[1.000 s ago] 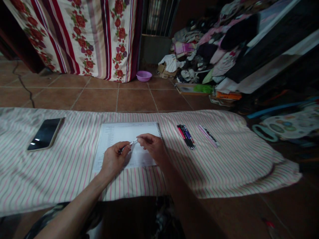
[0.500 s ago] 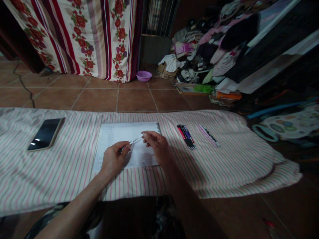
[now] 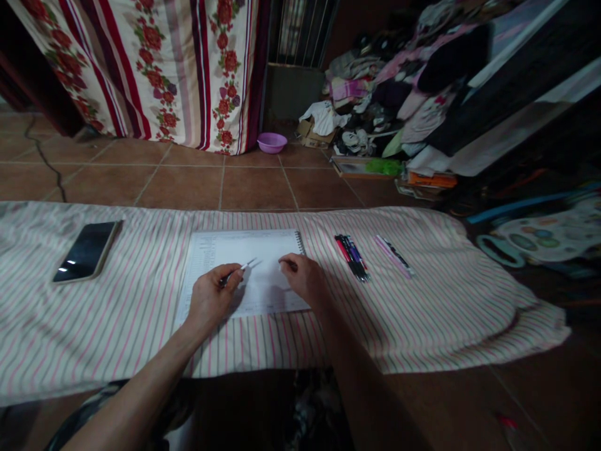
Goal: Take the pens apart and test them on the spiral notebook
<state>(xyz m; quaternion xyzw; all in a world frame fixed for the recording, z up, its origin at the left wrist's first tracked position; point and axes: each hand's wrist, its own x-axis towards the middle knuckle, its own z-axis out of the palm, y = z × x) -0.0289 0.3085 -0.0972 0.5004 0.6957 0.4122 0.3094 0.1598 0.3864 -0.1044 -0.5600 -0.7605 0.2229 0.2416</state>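
My left hand (image 3: pixel 210 299) is closed round a slim pen (image 3: pixel 238 271) whose tip points right over an open spiral notebook (image 3: pixel 235 247). The notebook lies on a pink-striped cloth (image 3: pixel 117 326) spread over the floor. My right hand (image 3: pixel 304 280) rests on the notebook's right part, a little apart from the pen tip. Its fingers are curled in, and whatever they may hold is hidden.
A dark phone (image 3: pixel 87 252) lies on the cloth at the left. Several pens (image 3: pixel 351 255) and a pink and black pair (image 3: pixel 393 255) lie right of the notebook. Beyond are tiled floor, a purple bowl (image 3: pixel 271 143), a floral curtain (image 3: pixel 164 69) and a clothes pile (image 3: pixel 399 94).
My right hand let go of the pen's end, drew off to the right and settled on the notebook. My left hand kept the pen and lowered slightly.
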